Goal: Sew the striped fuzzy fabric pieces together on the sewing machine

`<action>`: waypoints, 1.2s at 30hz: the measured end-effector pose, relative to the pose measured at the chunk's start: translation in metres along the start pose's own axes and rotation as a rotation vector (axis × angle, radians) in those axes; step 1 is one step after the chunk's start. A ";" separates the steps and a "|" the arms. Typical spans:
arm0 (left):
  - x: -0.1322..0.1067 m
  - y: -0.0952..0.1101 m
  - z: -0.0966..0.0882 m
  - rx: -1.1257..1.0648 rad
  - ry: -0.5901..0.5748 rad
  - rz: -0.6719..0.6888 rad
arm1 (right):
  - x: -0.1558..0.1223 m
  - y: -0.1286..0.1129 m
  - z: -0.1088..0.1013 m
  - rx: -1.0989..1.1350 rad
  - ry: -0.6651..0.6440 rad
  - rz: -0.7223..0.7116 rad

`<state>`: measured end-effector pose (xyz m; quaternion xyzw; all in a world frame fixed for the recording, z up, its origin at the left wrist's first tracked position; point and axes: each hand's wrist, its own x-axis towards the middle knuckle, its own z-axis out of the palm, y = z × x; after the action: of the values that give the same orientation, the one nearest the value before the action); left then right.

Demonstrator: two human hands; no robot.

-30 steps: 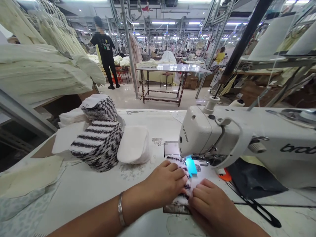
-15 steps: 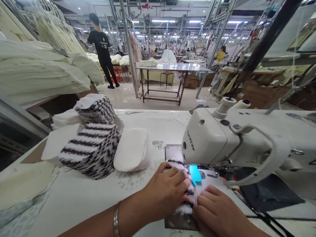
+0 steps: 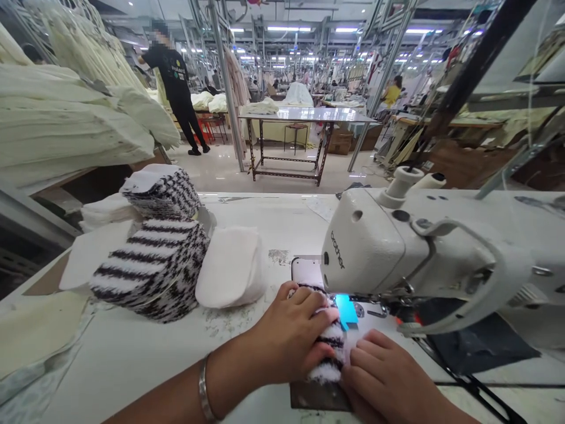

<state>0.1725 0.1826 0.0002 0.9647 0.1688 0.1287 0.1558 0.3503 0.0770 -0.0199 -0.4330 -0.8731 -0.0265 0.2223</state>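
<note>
A small piece of fuzzy black-and-white striped fabric (image 3: 329, 341) lies beside the needle area of the sewing machine (image 3: 366, 241). My left hand (image 3: 298, 333) is over it, fingers bent and pressing the fabric down, thumb toward its near end. On the fabric's right edge, my right hand (image 3: 384, 371) has its fingers curled together and pinches the edge; the fingertips are partly hidden. A bright blue piece (image 3: 346, 311) sits next to the presser foot, just beyond my fingers. Under the fabric shows a dark metal plate (image 3: 315, 397).
Left of my hands stand a stack of white pads (image 3: 229, 268) and stacks of striped fabric pieces (image 3: 150, 265). Dark cloth (image 3: 477, 335) lies under the machine arm at right. Past the white tabletop (image 3: 168, 365) are a metal-legged table (image 3: 304, 115) and a standing person (image 3: 174, 88).
The view has shifted slightly, so most things sit a little further left. Both hands stay on the striped fabric in nearly the same pose. The standing person's arm is raised further out.
</note>
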 end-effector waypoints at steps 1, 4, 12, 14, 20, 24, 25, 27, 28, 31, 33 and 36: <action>-0.001 0.000 0.000 0.008 0.000 0.002 | 0.000 0.000 0.000 -0.003 -0.002 0.003; -0.002 0.001 -0.001 0.033 -0.005 0.011 | 0.000 -0.001 0.001 -0.012 -0.003 -0.007; -0.001 -0.002 0.001 0.073 0.015 0.027 | 0.001 0.003 0.001 -0.011 0.004 -0.029; -0.001 -0.003 0.003 0.101 0.026 0.038 | 0.001 0.004 0.000 0.003 -0.007 -0.009; 0.000 -0.004 0.005 0.180 0.042 0.047 | 0.000 0.003 0.001 0.016 -0.003 0.025; 0.002 -0.006 0.005 0.226 0.082 0.069 | 0.003 0.004 -0.001 -0.003 -0.013 0.048; 0.002 -0.005 0.006 0.243 0.106 0.079 | 0.005 0.005 -0.002 -0.006 -0.019 0.063; 0.002 -0.001 0.006 0.264 0.163 0.125 | 0.008 0.006 -0.004 0.015 -0.043 0.112; 0.001 0.002 0.006 0.250 0.190 0.150 | 0.009 0.006 -0.006 0.050 -0.066 0.146; -0.004 0.015 0.007 0.112 0.232 0.147 | 0.012 0.007 -0.010 0.233 -0.123 0.291; -0.008 0.020 0.009 0.054 0.246 0.103 | 0.013 0.007 -0.012 0.367 -0.097 0.414; -0.012 0.020 0.017 0.082 0.273 0.095 | 0.010 0.008 -0.012 0.449 -0.017 0.487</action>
<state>0.1719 0.1560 -0.0108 0.9508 0.1475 0.2587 0.0856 0.3552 0.0866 -0.0055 -0.5693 -0.7300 0.2242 0.3046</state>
